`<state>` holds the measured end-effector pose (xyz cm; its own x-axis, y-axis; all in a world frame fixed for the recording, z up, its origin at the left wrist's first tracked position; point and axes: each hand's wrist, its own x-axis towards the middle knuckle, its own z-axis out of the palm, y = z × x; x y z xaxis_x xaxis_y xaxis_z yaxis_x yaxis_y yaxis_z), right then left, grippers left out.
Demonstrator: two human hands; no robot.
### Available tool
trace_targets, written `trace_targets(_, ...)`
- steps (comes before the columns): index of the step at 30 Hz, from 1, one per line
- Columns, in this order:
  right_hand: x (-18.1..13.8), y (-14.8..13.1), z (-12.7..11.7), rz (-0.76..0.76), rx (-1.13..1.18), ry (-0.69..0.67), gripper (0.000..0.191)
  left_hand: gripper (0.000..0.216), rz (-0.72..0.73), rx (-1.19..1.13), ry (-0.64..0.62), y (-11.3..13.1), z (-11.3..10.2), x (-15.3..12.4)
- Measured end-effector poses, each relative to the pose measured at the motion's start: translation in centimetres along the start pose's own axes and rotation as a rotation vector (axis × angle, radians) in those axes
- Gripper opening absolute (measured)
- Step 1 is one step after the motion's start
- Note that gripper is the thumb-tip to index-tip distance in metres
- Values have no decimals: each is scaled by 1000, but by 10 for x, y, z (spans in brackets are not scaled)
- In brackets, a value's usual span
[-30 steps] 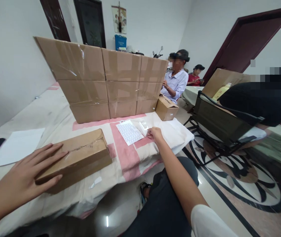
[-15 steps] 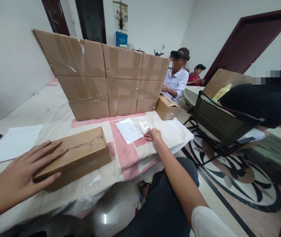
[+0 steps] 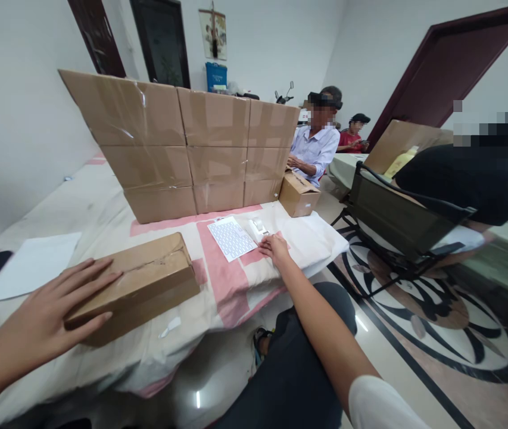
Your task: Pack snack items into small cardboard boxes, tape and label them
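Observation:
My left hand [image 3: 61,310] lies with its fingers spread on the left end of a closed cardboard box [image 3: 146,262], thumb down along its near side. At the near end of a small white tape dispenser [image 3: 257,227], the bent fingers of my right hand [image 3: 275,247] are drawn together. Whatever is between those fingertips is too small to make out. Left of the dispenser, close to my fingertips, lies a white sheet of printed labels [image 3: 232,239].
Stacked, taped cardboard boxes [image 3: 155,164] form a wall behind the work area. A smaller box [image 3: 299,195] stands at its right end, near a seated person [image 3: 314,146]. White paper [image 3: 30,259] lies at left. A folding chair [image 3: 405,220] with another person is at right.
The camera view has shifted slightly, so the stacked boxes sit a little lower in the picture. Both hands keep nearly the same places at the box and the tape dispenser.

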<state>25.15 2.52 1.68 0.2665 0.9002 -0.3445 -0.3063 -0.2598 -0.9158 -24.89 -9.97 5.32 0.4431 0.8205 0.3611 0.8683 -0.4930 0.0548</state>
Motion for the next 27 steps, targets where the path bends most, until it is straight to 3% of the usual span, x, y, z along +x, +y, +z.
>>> trace_targets(3,1,2,-1,-6,10,-2,30,71,65,10,-4,8,-8,2)
trace_targets(13,9,2,-5,18,25,-21,29,72,55,-32,-20,15,-17,4)
trace_targets(21,-1,4,-3,-72,49,3,27,70,-15,-92,16,23,-17,8)
trace_targets(27,-19,-3,11,-207,-75,19,22,63,-88,-45,-47,36,-24,11)
